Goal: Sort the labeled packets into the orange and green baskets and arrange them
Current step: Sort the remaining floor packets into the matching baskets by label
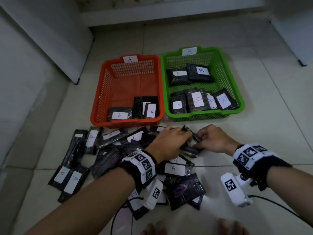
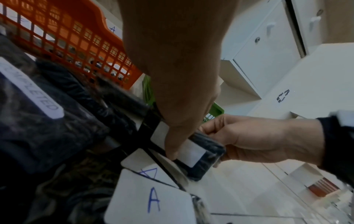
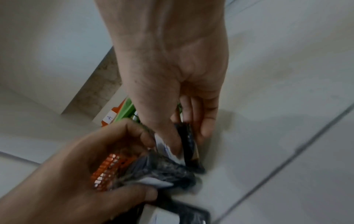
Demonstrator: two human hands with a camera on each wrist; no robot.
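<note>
An orange basket (image 1: 99,100) tagged A holds three black packets. Beside it, a green basket (image 1: 238,92) tagged B holds several packets. In front of both lies a loose pile of black packets (image 1: 108,150) with white labels, many marked A. At the pile's right end my two hands meet. My left hand (image 1: 185,139) grips a black packet (image 3: 166,168) with a white label. My right hand (image 1: 199,142) pinches another black packet (image 3: 188,145) standing on edge on the floor, thumb against fingers. The left wrist view shows my left thumb (image 2: 172,148) on a labelled packet (image 2: 205,156).
The floor (image 1: 254,133) is pale tile. White cabinets (image 1: 42,56) stand along the left and at the back right. My toes (image 1: 233,228) show at the bottom edge, and black cables (image 1: 279,206) run from the wrist cameras.
</note>
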